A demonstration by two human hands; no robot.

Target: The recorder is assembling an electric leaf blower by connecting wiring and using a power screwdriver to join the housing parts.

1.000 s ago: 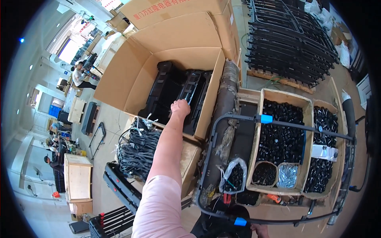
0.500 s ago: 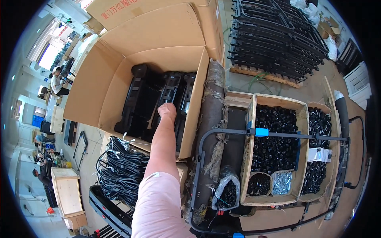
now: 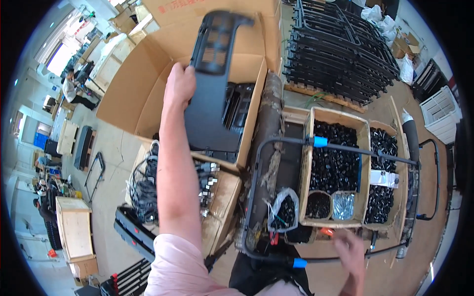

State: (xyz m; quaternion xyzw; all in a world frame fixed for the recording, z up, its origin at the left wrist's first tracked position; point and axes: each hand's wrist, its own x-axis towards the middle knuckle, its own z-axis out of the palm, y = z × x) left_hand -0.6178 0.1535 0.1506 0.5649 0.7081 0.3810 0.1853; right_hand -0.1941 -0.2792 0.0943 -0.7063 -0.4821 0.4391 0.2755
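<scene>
My left hand (image 3: 180, 84) grips the left edge of a black plastic cover (image 3: 210, 106), a long shell with slotted vents near its top. It stands upright, partly raised out of the big cardboard box (image 3: 129, 98), with its lower part still inside the walls. More black plastic covers (image 3: 242, 106) lie in the box behind it. At the lower right, my right hand (image 3: 349, 249) hangs beside the lower bar of a black tube frame (image 3: 365, 149) with blue sleeves. Motion smears its fingers, and I cannot tell whether they touch the bar.
A wooden bin (image 3: 307, 170) of small black parts stands at right, under the frame. Bundled black cables (image 3: 144, 185) lie on a carton (image 3: 224, 200) below the box. Stacked black frames (image 3: 335, 59) rest on a pallet at the back. A person (image 3: 74, 91) sits far left.
My left hand has risen from inside the box and moved left and away from me, lifting a black plastic cover. My right hand has come into view at the lower right.
</scene>
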